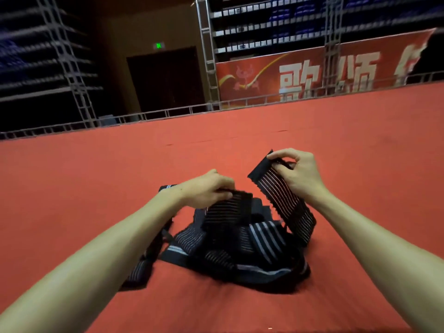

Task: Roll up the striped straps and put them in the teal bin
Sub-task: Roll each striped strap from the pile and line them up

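Observation:
A tangled heap of black straps with white stripes (pixel 240 251) lies on the red carpet in front of me. My right hand (pixel 298 171) pinches the upper end of one striped strap (pixel 283 200), lifted so it hangs down into the heap. My left hand (pixel 209 188) grips the end of another strap piece (pixel 228 210) just above the pile. A loose strap (pixel 144 265) trails under my left forearm. No teal bin is in view.
The red carpeted floor (pixel 336 140) stretches ahead to a low metal rail (pixel 168 114). Beyond it stand truss towers (pixel 206 56), a red banner with white characters (pixel 312 75), a dark doorway (pixel 165 78) and tiers of seating.

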Demonstrator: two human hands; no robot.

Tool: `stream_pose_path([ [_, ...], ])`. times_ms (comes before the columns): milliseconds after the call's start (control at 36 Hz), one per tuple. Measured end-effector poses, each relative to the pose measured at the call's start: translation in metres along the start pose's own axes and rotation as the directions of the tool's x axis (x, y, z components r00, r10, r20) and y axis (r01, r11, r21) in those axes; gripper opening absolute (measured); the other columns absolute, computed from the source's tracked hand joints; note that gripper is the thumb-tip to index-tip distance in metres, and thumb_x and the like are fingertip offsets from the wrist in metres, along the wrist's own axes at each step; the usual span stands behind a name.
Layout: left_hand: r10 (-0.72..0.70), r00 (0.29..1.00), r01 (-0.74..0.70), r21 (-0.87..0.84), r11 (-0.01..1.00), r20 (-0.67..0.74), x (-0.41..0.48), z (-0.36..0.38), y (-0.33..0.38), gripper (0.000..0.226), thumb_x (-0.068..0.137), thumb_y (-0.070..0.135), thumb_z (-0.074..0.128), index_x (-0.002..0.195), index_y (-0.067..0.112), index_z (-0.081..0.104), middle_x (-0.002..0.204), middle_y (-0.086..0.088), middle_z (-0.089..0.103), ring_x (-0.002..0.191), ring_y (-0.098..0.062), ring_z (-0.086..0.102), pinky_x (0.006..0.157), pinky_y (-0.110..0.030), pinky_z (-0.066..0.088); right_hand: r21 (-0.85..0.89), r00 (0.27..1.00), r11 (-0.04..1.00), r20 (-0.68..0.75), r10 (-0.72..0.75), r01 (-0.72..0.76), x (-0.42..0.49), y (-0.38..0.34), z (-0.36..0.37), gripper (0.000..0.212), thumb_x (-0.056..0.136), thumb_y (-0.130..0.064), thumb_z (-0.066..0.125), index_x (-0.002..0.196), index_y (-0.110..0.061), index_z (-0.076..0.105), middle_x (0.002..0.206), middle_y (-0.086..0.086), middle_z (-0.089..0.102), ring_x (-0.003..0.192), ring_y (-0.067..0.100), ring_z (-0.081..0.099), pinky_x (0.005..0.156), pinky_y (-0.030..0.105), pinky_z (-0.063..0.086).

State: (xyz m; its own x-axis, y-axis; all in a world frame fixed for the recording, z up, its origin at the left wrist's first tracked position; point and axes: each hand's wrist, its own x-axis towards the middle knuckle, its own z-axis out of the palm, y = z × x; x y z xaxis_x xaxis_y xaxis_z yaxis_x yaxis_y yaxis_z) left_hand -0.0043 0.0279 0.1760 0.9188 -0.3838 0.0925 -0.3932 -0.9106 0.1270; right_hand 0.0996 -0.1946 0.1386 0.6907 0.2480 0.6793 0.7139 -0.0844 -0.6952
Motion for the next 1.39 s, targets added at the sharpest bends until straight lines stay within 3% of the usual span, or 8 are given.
stream_pose_path([
  [167, -0.233, 0.922, 0.080, -0.437, 0.896, -0.310, 0.010, -0.039, -0.010, 0.012, 0.100, 0.008, 0.052, 0.089, 0.009, 0.055, 0.088, -0.007, 0.061, 0.083, -0.015, 0.054, 0.080, -0.034, 0.044, -0.055, 0.998, 0.998, -0.054, -0.031, 0.028, 0.015, -0.003, -0.010, 0.051, 0.085, 0.012, 0.058, 0.078, -0.036, 0.069, 0.083, -0.017, 0.071, 0.079, 0.013, 0.069, 0.078, 0.030, 0.054],
  [389, -0.458, 0.784, -0.011, -0.747, 0.665, -0.419, 0.025, -0.068, 0.004, 0.013, 0.096, 0.004, 0.055, 0.087, 0.010, 0.062, 0.080, -0.001, 0.064, 0.076, -0.015, 0.058, 0.071, -0.028, 0.048, 0.063, 0.989, 0.997, -0.147, -0.036, 0.046, 0.047, -0.027, -0.021, 0.040, 0.083, 0.004, 0.069, 0.078, -0.035, 0.071, 0.085, -0.011, 0.073, 0.077, -0.005, 0.065, 0.076, 0.011, 0.049],
  [500, -0.434, 0.822, 0.075, -0.685, 0.725, -0.369, 0.026, -0.090, 0.014, 0.011, 0.088, 0.015, 0.072, 0.091, 0.009, 0.063, 0.075, 0.000, 0.066, 0.066, -0.010, 0.063, 0.059, -0.023, 0.051, 0.084, 0.985, 0.993, -0.159, -0.070, 0.084, 0.067, -0.048, -0.024, 0.031, 0.084, 0.002, 0.070, 0.086, -0.029, 0.072, 0.090, -0.008, 0.072, 0.085, -0.001, 0.065, 0.079, 0.008, 0.048],
  [639, -0.402, 0.845, 0.075, -0.667, 0.741, -0.352, 0.030, -0.115, 0.022, 0.012, 0.097, 0.015, 0.060, 0.089, 0.012, 0.052, 0.084, -0.004, 0.059, 0.077, -0.016, 0.056, 0.070, -0.033, 0.047, 0.132, 0.985, 0.987, -0.159, -0.072, 0.093, 0.088, -0.073, -0.020, 0.025, 0.085, -0.003, 0.072, 0.098, -0.024, 0.074, 0.095, -0.007, 0.071, 0.090, -0.002, 0.064, 0.082, 0.011, 0.047],
  [806, -0.360, 0.848, -0.105, -0.788, 0.607, -0.390, 0.035, -0.122, 0.032, 0.011, 0.095, -0.001, 0.057, 0.090, 0.009, 0.060, 0.086, -0.007, 0.065, 0.079, -0.017, 0.062, 0.076, -0.029, 0.051, 0.179, 0.991, 0.982, -0.128, -0.040, 0.063, 0.094, -0.083, -0.011, 0.022, 0.085, -0.015, 0.075, 0.107, -0.014, 0.075, 0.104, -0.003, 0.072, 0.099, 0.008, 0.066, 0.090, 0.024, 0.050],
  [1083, -0.594, 0.672, -0.337, -0.897, 0.287, -0.442, 0.067, -0.102, 0.042, 0.018, 0.097, 0.008, 0.058, 0.080, 0.015, 0.058, 0.084, 0.001, 0.064, 0.076, -0.009, 0.061, 0.064, -0.019, 0.047, 0.606, 0.996, 0.795, -0.054, 0.070, -0.023, 0.092, -0.094, -0.008, 0.022, 0.078, -0.039, 0.069, 0.078, -0.020, 0.079, 0.086, 0.004, 0.077, 0.085, 0.016, 0.074, 0.073, 0.024, 0.057],
  [1222, -0.644, 0.645, -0.375, -0.904, 0.203, -0.412, 0.080, -0.095, 0.044, 0.011, 0.096, 0.009, 0.060, 0.085, 0.012, 0.061, 0.086, -0.003, 0.068, 0.076, -0.012, 0.065, 0.067, -0.024, 0.050, 0.519, 0.997, 0.855, -0.062, 0.039, -0.001, 0.095, -0.092, -0.015, 0.011, 0.085, -0.006, 0.072, 0.095, -0.007, 0.075, 0.090, 0.000, 0.076, 0.083, 0.005, 0.072, 0.071, 0.015, 0.054],
  [1389, -0.610, 0.621, -0.359, -0.871, 0.336, -0.491, 0.087, -0.095, 0.047, 0.006, 0.092, 0.005, 0.065, 0.087, 0.009, 0.065, 0.090, -0.008, 0.068, 0.089, -0.022, 0.064, 0.089, -0.039, 0.052, 0.416, 0.994, 0.907, -0.107, -0.026, 0.068, 0.098, -0.090, -0.025, 0.020, 0.087, 0.001, 0.069, 0.084, -0.018, 0.075, 0.088, -0.007, 0.075, 0.081, 0.003, 0.072, 0.070, 0.014, 0.053],
])
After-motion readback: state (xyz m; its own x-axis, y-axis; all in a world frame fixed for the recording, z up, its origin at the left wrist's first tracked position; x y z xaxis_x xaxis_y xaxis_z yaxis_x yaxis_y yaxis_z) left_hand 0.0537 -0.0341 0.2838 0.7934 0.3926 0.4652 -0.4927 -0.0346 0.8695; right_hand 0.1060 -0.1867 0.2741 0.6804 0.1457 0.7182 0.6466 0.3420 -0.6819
